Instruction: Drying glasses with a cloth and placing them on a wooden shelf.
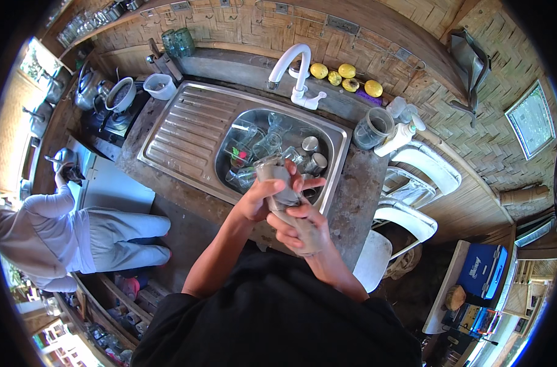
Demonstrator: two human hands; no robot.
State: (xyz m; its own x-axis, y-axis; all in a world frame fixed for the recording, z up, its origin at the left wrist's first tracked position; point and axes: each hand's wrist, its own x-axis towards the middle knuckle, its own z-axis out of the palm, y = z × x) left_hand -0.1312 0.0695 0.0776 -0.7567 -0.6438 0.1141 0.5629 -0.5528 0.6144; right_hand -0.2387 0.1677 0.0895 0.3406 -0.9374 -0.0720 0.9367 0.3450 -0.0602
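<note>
My left hand point(259, 195) is wrapped around a drinking glass point(265, 160), its fingers showing on the far side. A greyish-beige cloth point(308, 236) is stuffed into the glass and trails out towards me. Gripping that cloth at the glass's near end is my right hand point(306, 222). Both hands are above the front edge of the stainless steel sink point(335, 181). Wet-looking glasses point(267, 143) and metal cups point(316, 163) lie in the basin, with something red and green point(238, 156) among them. The hands hide part of the basin.
A ribbed drainboard point(186, 133) extends left of the basin. Behind stand a white faucet point(301, 78) and several yellow fruits point(347, 71). A plastic container point(374, 128) and pump bottle point(397, 137) stand right, near white chairs point(402, 215). Another person point(76, 243) is at the left.
</note>
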